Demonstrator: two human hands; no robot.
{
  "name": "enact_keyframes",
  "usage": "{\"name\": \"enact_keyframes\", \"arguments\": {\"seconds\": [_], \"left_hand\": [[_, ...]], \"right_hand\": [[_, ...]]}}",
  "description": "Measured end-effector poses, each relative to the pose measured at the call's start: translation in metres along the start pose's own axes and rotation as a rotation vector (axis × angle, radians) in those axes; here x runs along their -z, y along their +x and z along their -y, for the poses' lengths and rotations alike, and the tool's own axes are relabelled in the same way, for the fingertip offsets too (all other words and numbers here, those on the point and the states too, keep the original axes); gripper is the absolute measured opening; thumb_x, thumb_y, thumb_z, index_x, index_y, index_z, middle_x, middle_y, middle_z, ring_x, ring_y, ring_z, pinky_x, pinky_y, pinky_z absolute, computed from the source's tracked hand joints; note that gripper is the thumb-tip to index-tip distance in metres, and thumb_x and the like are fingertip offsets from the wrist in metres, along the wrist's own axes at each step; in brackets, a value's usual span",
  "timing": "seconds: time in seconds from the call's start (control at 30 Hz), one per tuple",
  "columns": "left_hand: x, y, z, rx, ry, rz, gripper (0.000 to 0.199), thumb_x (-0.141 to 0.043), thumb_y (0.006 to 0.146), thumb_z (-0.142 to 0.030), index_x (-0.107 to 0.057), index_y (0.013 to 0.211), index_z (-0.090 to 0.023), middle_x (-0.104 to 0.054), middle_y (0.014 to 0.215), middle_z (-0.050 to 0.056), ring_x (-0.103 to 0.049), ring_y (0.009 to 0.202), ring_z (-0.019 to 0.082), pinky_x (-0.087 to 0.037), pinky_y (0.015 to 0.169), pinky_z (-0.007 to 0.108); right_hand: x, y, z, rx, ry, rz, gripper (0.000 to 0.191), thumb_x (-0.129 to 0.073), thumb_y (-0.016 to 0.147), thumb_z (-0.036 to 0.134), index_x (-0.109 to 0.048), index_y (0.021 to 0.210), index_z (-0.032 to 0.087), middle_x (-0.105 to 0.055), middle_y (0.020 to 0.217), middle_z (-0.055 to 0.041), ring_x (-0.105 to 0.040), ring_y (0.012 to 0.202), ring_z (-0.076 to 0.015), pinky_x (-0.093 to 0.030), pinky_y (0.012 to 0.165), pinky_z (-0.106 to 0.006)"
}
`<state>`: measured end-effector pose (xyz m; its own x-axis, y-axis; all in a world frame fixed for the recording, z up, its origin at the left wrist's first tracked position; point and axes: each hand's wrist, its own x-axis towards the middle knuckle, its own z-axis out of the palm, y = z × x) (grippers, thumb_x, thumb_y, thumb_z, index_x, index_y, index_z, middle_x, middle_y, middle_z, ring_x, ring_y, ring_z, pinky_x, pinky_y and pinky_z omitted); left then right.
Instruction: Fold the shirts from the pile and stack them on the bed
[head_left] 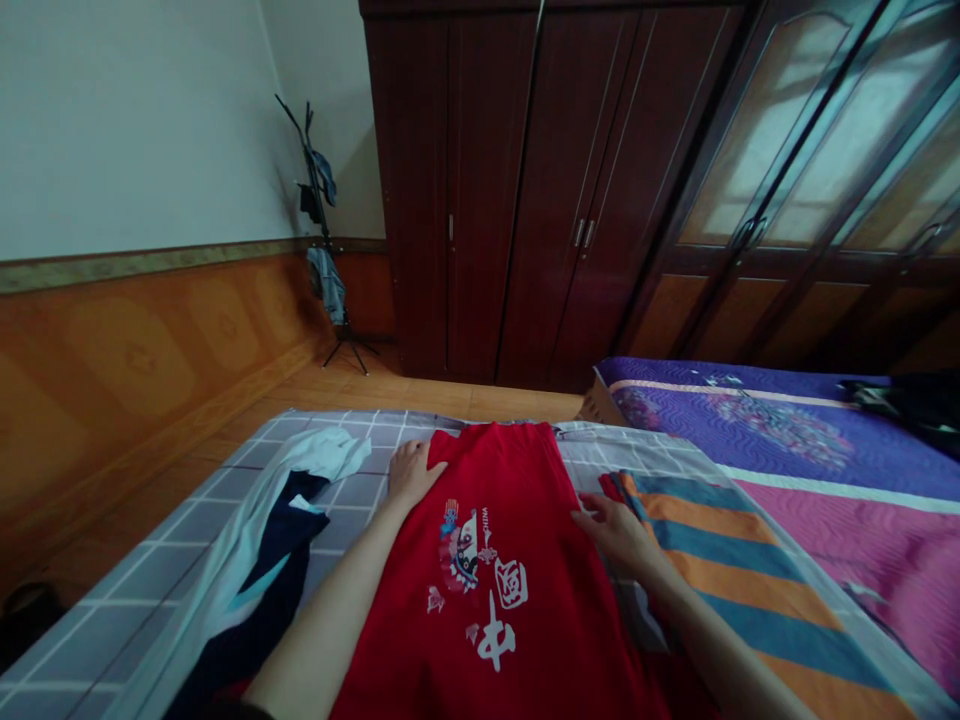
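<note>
The garment (499,530) is red, the bedsheet (210,530) white-checked grey.

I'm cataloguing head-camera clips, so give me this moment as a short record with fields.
Main item: red garment, spread out, white lettering and a colourful print facing up
Left hand: at the garment's left edge, thumb on the fabric
Right hand: fingertips at its right edge
To the left: rumpled white and navy clothing
To the right: striped orange and blue-grey cloth
Underneath: grey checked sheet
Background: dark wardrobe, coat stand
</note>
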<state>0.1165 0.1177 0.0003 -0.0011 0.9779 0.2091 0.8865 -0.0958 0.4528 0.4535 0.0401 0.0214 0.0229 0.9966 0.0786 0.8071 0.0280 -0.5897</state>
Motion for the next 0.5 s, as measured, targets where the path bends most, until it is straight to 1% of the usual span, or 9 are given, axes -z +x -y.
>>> {"name": "enact_keyframes", "arguments": {"seconds": [0.03, 0.1, 0.2, 0.23, 0.27, 0.3, 0.37, 0.43, 0.5], "left_hand": [[-0.009, 0.004, 0.0, 0.002, 0.003, -0.031, 0.036, -0.059, 0.082, -0.032, -0.061, 0.113, -0.014, -0.057, 0.118, 0.017, -0.05, 0.114, 0.03, -0.035, 0.098, 0.041], [-0.021, 0.009, 0.002, -0.016, -0.005, -0.071, 0.032, -0.058, 0.083, -0.029, -0.061, 0.112, -0.017, -0.059, 0.116, 0.013, -0.051, 0.111, 0.027, -0.035, 0.097, 0.039], [-0.028, 0.014, 0.01, -0.067, -0.039, -0.086, 0.017, -0.059, 0.082, -0.022, -0.065, 0.097, -0.02, -0.063, 0.104, 0.008, -0.056, 0.102, 0.022, -0.037, 0.093, 0.033], [-0.029, 0.016, 0.013, -0.078, -0.053, -0.092, 0.011, -0.058, 0.083, -0.02, -0.065, 0.09, -0.02, -0.065, 0.099, 0.006, -0.057, 0.099, 0.021, -0.038, 0.091, 0.031], [-0.03, 0.018, 0.016, -0.08, -0.067, -0.102, 0.009, -0.055, 0.084, -0.018, -0.065, 0.084, -0.02, -0.065, 0.095, 0.005, -0.058, 0.096, 0.02, -0.039, 0.089, 0.03], [-0.031, 0.021, 0.018, -0.071, -0.082, -0.116, 0.012, -0.052, 0.085, -0.017, -0.063, 0.081, -0.02, -0.066, 0.091, 0.005, -0.059, 0.093, 0.02, -0.04, 0.087, 0.029], [-0.033, 0.025, 0.023, -0.021, -0.114, -0.157, 0.016, -0.046, 0.088, -0.016, -0.06, 0.08, -0.02, -0.066, 0.086, 0.005, -0.061, 0.086, 0.019, -0.042, 0.079, 0.028], [-0.034, 0.028, 0.028, 0.046, -0.145, -0.203, 0.017, -0.041, 0.091, -0.017, -0.057, 0.085, -0.021, -0.067, 0.084, 0.005, -0.063, 0.08, 0.02, -0.042, 0.071, 0.027], [-0.036, 0.03, 0.032, 0.098, -0.172, -0.241, 0.016, -0.038, 0.092, -0.019, -0.054, 0.089, -0.021, -0.067, 0.083, 0.005, -0.064, 0.078, 0.02, -0.041, 0.068, 0.027]], "right_hand": [[-0.006, 0.015, -0.003, -0.042, -0.026, -0.034, 0.038, -0.053, 0.077, 0.039, -0.068, 0.104, 0.017, -0.071, 0.099, -0.0113, -0.065, 0.094, -0.0271, -0.049, 0.079, -0.035], [-0.016, 0.042, -0.009, -0.119, -0.071, -0.086, 0.038, -0.053, 0.079, 0.038, -0.066, 0.106, 0.015, -0.07, 0.097, -0.0137, -0.064, 0.097, -0.0293, -0.048, 0.08, -0.037], [-0.027, 0.076, -0.011, -0.205, -0.111, -0.123, 0.041, -0.052, 0.084, 0.042, -0.063, 0.109, 0.012, -0.069, 0.095, -0.0164, -0.064, 0.095, -0.0302, -0.047, 0.08, -0.041], [-0.031, 0.087, -0.01, -0.217, -0.116, -0.125, 0.042, -0.052, 0.085, 0.045, -0.062, 0.11, 0.012, -0.068, 0.095, -0.0157, -0.064, 0.093, -0.0288, -0.048, 0.08, -0.041], [-0.035, 0.097, -0.008, -0.221, -0.116, -0.122, 0.041, -0.053, 0.086, 0.046, -0.062, 0.109, 0.013, -0.067, 0.096, -0.0139, -0.064, 0.092, -0.0264, -0.048, 0.08, -0.042], [-0.04, 0.106, -0.006, -0.216, -0.112, -0.116, 0.039, -0.054, 0.087, 0.047, -0.062, 0.107, 0.014, -0.066, 0.097, -0.0112, -0.063, 0.09, -0.0235, -0.048, 0.081, -0.041], [-0.049, 0.125, 0.0, -0.184, -0.088, -0.097, 0.032, -0.056, 0.088, 0.043, -0.061, 0.104, 0.016, -0.064, 0.099, -0.0061, -0.062, 0.089, -0.0186, -0.05, 0.08, -0.039], [-0.058, 0.142, 0.004, -0.12, -0.037, -0.085, 0.026, -0.057, 0.089, 0.039, -0.061, 0.103, 0.016, -0.062, 0.102, -0.0044, -0.061, 0.089, -0.0173, -0.051, 0.079, -0.037], [-0.065, 0.156, 0.007, -0.037, 0.04, -0.108, 0.026, -0.057, 0.09, 0.036, -0.06, 0.106, 0.016, -0.061, 0.106, -0.005, -0.061, 0.091, -0.018, -0.051, 0.079, -0.037]]}}
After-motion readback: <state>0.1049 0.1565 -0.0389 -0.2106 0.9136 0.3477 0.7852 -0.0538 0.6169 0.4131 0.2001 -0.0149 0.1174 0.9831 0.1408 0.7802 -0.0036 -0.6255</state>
